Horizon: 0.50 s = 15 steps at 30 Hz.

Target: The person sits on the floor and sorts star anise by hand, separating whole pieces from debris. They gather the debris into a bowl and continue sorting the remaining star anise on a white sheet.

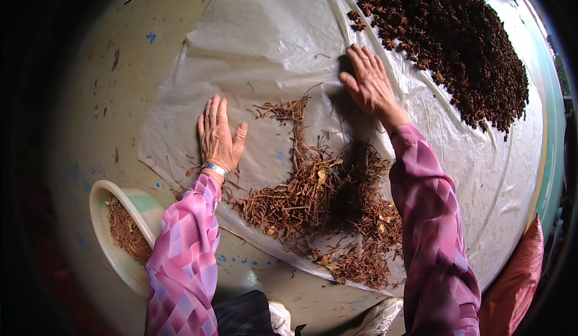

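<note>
My left hand point(219, 133) lies palm down on the left part of a translucent plastic sheet point(266, 29), its thumb apart from the fingers. Nothing is in it. Farther right, my right hand point(368, 81) is palm down by a fold in the sheet, thumb spread and nothing visible in its grasp. Between and below the hands is a loose heap of dry brown stalks point(289, 205) with a few yellowish leaf bits. A thin trail of stalks runs up from the heap. Shadow darkens part of the heap near my right forearm.
A large pile of star anise point(442, 42) covers the upper right of the sheeting. At lower left, a tilted plastic basin point(97, 214) holds brown plant bits point(126, 232). A red sack point(519, 282) stands at lower right. My shoes point(381, 315) are at the bottom on the paint-spotted floor point(135, 74).
</note>
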Each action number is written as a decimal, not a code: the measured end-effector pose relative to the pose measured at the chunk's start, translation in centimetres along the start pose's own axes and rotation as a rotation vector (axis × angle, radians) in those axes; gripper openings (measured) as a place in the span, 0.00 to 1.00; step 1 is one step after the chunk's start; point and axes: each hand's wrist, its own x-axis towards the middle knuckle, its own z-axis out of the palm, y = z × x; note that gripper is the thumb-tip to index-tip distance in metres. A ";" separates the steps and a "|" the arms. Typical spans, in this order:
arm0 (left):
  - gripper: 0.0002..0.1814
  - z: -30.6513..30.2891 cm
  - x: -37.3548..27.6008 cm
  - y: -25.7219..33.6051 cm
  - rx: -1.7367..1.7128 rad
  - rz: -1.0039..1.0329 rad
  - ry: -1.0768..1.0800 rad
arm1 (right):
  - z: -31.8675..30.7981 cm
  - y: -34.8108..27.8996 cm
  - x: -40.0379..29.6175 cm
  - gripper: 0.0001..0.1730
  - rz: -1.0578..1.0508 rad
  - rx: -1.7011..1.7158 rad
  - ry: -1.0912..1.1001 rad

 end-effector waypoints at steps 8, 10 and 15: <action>0.46 -1.3 0.3 0.9 -0.026 0.011 0.010 | -3.1 -5.7 -4.4 0.48 -0.309 0.371 -0.244; 0.49 0.3 -0.1 1.0 -0.107 0.011 0.022 | -0.6 -2.7 3.2 0.43 -0.292 0.127 0.079; 0.48 0.5 0.1 1.6 -0.163 0.004 0.051 | 3.8 -4.4 3.0 0.57 -0.337 0.163 -0.177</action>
